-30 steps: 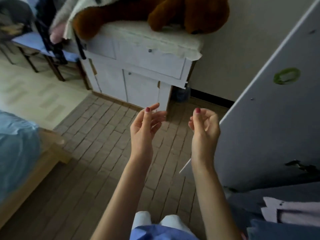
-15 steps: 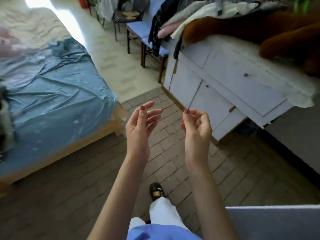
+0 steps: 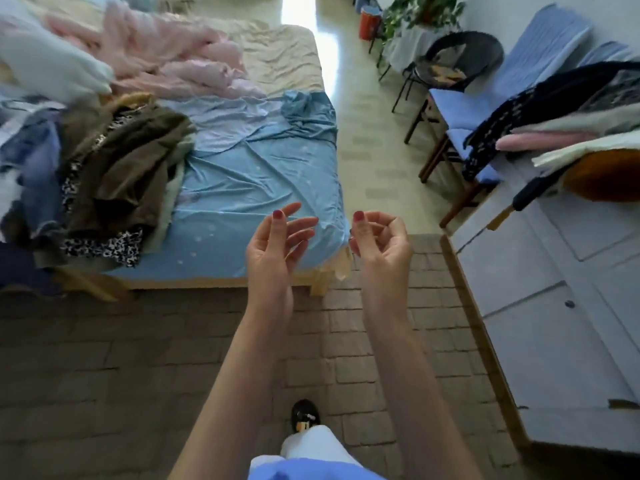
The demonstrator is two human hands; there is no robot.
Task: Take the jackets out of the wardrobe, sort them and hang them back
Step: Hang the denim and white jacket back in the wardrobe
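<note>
A heap of jackets lies on the left part of the bed: a brown jacket [image 3: 124, 178] on top, a denim one [image 3: 34, 168] at its left, a leopard-print piece [image 3: 104, 244] underneath. Both my hands are raised in front of me over the bed's near corner and hold nothing. My left hand [image 3: 273, 244] has relaxed, slightly spread fingers, palm facing right. My right hand [image 3: 377, 240] has loosely curled fingers, empty. The wardrobe is out of view.
The bed [image 3: 263, 174] has a blue sheet, with pink and white bedding [image 3: 166, 60] at its far end. A white cabinet [image 3: 554, 289] stands on the right with clothes piled on top. Chairs [image 3: 485, 109] with blue covers stand behind it. Brick-pattern floor lies underfoot.
My view has swung left from the wardrobe door and cabinet to the bed with the jacket heap. Both hands kept the same raised, empty pose.
</note>
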